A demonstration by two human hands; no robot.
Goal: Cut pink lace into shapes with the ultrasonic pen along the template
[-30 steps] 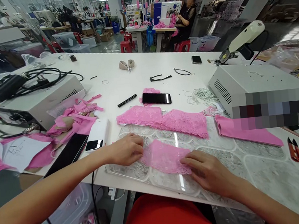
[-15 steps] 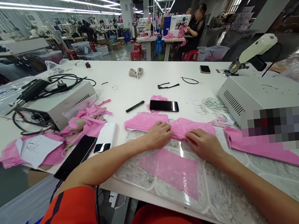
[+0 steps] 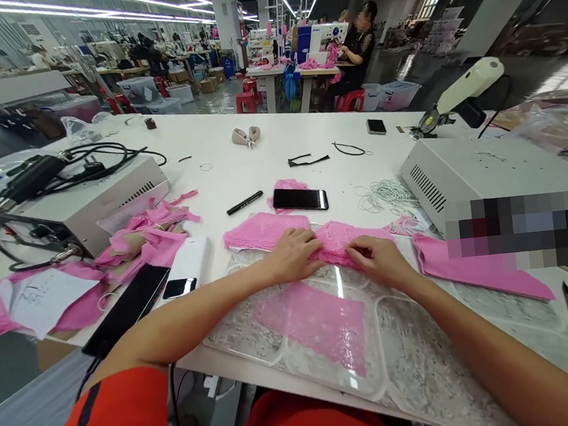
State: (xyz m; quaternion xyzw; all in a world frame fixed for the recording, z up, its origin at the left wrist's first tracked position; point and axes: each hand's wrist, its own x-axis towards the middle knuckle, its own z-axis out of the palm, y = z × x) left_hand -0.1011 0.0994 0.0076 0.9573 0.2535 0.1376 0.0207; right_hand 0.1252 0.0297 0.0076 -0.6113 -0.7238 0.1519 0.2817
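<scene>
I'm leaving the cloth (image 3: 327, 322) for the lace (image 3: 337, 236). My right hand (image 3: 382, 262) is pinching its edge, left hand (image 3: 294, 253) touching, grip unclear.

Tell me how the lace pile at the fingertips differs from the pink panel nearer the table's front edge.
The lace pile looks thick and opaque, while the pink panel is sheer, with the patterned mat showing through. The left hand and right hand are at the lace pile; neither is on the pink panel. Both are pink fabric.
</scene>
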